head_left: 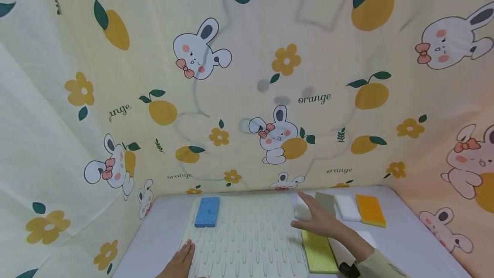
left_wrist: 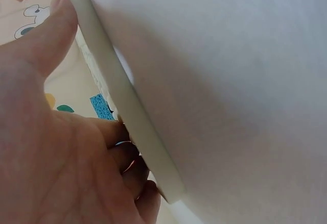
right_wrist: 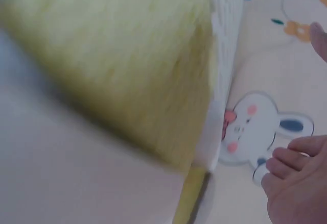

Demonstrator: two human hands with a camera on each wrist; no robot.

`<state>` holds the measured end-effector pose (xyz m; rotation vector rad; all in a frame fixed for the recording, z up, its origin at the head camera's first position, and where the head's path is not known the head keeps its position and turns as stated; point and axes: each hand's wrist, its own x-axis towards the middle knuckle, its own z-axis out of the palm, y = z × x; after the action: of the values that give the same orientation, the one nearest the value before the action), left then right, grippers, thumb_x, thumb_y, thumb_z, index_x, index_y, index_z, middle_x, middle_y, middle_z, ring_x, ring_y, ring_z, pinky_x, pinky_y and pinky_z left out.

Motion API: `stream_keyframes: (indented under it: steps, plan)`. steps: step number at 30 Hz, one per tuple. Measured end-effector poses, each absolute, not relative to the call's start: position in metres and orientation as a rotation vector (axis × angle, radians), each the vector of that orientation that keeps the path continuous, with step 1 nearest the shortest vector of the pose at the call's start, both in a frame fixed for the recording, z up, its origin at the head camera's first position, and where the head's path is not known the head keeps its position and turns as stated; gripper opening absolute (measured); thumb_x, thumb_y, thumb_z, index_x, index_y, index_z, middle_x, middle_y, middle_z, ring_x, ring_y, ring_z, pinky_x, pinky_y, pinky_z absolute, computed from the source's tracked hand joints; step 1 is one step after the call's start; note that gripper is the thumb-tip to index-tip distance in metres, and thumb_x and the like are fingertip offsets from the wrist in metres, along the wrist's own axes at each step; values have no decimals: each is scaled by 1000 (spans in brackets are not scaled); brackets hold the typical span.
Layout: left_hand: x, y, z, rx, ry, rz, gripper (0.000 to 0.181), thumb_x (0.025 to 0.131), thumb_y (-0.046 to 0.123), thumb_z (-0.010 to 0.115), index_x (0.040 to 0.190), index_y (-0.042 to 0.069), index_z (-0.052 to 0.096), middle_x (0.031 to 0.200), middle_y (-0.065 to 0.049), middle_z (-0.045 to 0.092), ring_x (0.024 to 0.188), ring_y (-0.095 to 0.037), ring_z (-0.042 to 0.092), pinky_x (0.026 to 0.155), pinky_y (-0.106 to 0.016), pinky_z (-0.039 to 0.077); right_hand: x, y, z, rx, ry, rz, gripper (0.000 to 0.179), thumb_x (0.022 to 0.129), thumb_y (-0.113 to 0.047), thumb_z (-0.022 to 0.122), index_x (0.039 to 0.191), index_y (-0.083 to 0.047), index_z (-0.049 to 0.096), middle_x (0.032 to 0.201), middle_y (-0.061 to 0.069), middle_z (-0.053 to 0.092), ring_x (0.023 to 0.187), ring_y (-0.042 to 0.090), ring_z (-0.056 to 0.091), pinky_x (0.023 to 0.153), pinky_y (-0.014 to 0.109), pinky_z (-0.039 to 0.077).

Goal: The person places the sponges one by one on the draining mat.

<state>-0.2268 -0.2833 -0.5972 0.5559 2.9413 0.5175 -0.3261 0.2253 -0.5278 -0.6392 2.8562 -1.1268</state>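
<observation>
A white board with raised ridges lies on the table. My left hand rests at its left edge with the fingers fairly straight. In the left wrist view, the thumb and fingertips of my left hand touch the board's edge. A blue sponge lies at the board's far left corner. Above the board's right side, my right hand is spread with nothing in it. A yellow sponge lies below it along the right edge, and a white block is partly hidden behind the fingers.
Right of the board lie a grey-beige pad, a white pad and an orange sponge. More pale pads are partly covered by the right forearm. A printed curtain with rabbits and oranges encloses the table at back and sides.
</observation>
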Motion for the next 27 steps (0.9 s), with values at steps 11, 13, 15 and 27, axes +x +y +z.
stream_keyframes:
  steps: [11,13,15,27]
  plan:
    - [-226,-283,-598,614,2965,463,105,98,64,68,153,-20,40,162,-37,38,145,-57,43,110,-71,43,-321,271,-531,-496,2867,-1087,111,92,-51,84,169,1,23,172,32,23,153,57,30,115,78,31]
    - [-226,-283,-598,623,2972,449,105,98,64,68,153,-20,40,162,-38,39,144,-57,44,109,-71,43,-320,279,-530,-517,2883,-1094,108,93,-49,84,168,1,25,171,32,24,153,57,29,115,78,30]
    - [-225,-283,-597,610,2966,444,106,98,66,67,154,-20,38,162,-37,38,145,-57,43,111,-71,42,-320,286,-529,-523,2898,-1087,107,93,-48,84,168,0,26,170,33,25,152,59,29,114,79,31]
    - [-224,-282,-594,613,2949,486,105,98,63,68,154,-21,38,162,-39,37,145,-58,41,111,-72,41,-321,337,-530,-506,2923,-1056,110,94,-47,83,168,5,20,167,41,19,146,68,29,105,83,36]
